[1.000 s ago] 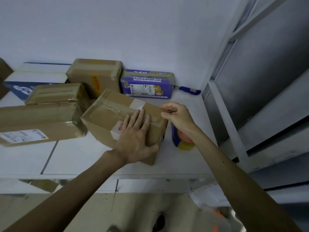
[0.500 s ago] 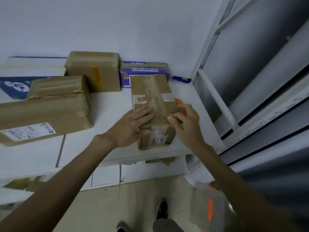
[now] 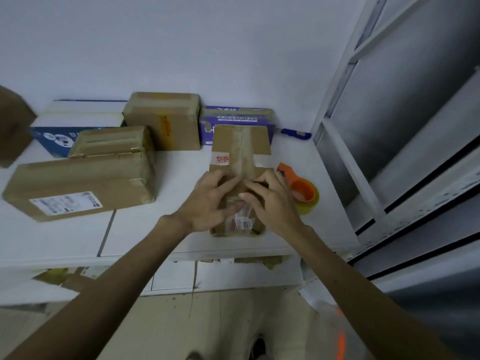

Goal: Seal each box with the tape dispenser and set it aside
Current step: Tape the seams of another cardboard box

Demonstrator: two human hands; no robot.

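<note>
Head camera, looking down at a white table [image 3: 65, 237] set against a pale wall.

A long, narrow cardboard box [image 3: 240, 149] lies near the table's front edge, right of centre, its length running away from the viewer. Clear tape runs along its top seam, and a small red and white sticker [image 3: 222, 159] sits to the left of that seam.

Both bare hands are on the near half of this box. The left hand [image 3: 210, 203] rests on top with its fingers spread and fairly straight, holding nothing. The right hand [image 3: 272, 201] has bent fingers, with their tips meeting the box top by the seam; whether they pinch anything cannot be told.

The tape dispenser [image 3: 302, 190], orange with a yellowish roll of tape, stands on the table just to the right of the box, partly behind the right hand. Neither hand touches it.

To the left lies a large cardboard box with a white shipping label [image 3: 80, 185]. A smaller cardboard box [image 3: 111, 141] sits just behind it. Along the wall stand a blue and white carton [image 3: 75, 120], a taped cardboard box [image 3: 163, 120] and a purple printed carton [image 3: 239, 116], which the narrow box's far end overlaps in this view. A blue-handled tool [image 3: 296, 133] lies by the wall, to the right of the purple carton.

A grey metal shelving frame [image 3: 389, 126] rises on the right.
</note>
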